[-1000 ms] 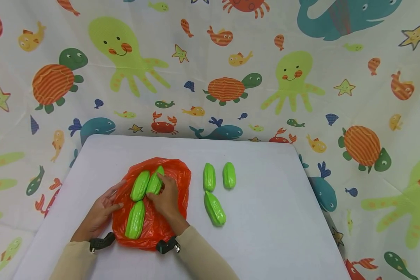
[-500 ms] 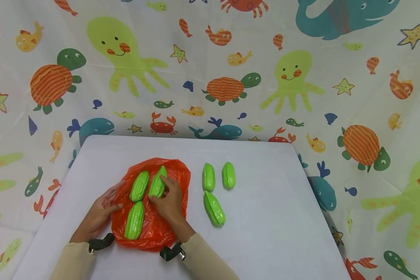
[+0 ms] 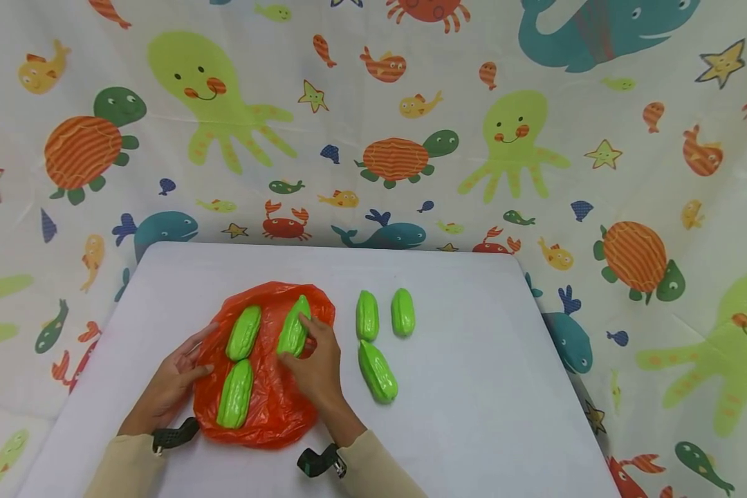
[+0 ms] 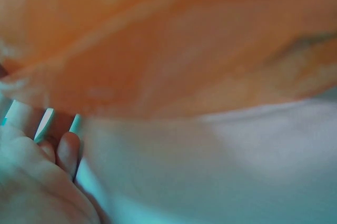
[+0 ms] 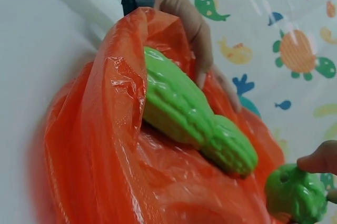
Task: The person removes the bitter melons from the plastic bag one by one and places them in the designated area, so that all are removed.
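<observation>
A red plastic bag point(image 3: 268, 418) lies spread on the table, its mouth facing up. My left hand point(image 3: 173, 384) holds its left rim, thumb inside and fingers along the outside. Between the thumb and fingers of my right hand point(image 3: 320, 366) is a green, glossy, bumpy bitter gourd point(image 3: 294, 328), over the right part of the bag. In the right wrist view the end of this gourd shows beside my fingertips. Two more gourds lie end to end in the bag, an upper gourd point(image 3: 244, 333) and a lower gourd point(image 3: 235, 394). The left wrist view shows mostly blurred bag.
Right of the bag on the white table point(image 3: 485, 380) lie three similar gourds: a left gourd point(image 3: 367, 315), a right gourd point(image 3: 403, 312) and a slanted gourd point(image 3: 378, 373) nearer me. A sea-animal printed cloth point(image 3: 386, 104) hangs behind the table.
My right hand has drawn the gourd rightward, away from the two others in the bag, widening the gap. My left hand stays at the bag's rim. The head view has shifted slightly.
</observation>
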Motion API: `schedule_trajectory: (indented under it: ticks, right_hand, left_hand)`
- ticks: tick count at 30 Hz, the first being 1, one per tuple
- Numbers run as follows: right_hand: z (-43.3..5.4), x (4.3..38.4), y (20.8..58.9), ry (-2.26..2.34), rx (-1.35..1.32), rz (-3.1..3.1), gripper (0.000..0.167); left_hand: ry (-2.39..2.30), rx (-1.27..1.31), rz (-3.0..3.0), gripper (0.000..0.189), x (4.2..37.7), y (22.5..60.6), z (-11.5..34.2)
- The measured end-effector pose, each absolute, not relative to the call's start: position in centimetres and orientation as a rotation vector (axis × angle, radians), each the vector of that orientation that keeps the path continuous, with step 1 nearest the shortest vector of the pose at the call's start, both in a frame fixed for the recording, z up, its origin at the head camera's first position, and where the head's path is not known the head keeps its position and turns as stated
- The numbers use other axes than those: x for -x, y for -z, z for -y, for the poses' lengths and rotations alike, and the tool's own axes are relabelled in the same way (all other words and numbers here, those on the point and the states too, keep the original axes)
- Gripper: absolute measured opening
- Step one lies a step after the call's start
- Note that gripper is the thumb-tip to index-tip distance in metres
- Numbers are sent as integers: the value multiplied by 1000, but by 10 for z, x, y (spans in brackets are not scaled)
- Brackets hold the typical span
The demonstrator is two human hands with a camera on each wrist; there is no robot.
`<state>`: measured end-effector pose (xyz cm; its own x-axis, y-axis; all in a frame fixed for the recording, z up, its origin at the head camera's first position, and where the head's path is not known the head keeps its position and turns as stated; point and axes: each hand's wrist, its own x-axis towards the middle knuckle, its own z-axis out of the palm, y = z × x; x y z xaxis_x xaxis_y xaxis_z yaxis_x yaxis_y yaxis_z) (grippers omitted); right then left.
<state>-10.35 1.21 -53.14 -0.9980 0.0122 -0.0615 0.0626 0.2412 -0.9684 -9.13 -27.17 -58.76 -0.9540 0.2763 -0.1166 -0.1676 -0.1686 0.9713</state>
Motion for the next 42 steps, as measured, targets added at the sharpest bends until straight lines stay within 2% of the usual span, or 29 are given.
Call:
schedule_trajectory:
  ticks: [25, 42]
  right_hand:
    - [-89, 85, 522, 1955, -71, -2545, 78]
    - [-137, 70, 522, 1926, -244, -2614, 80]
  left_hand:
    - [-2177, -101, -1841, 72, 90, 589, 271]
    - [-2198, -115, -1813, 72, 91, 590, 271]
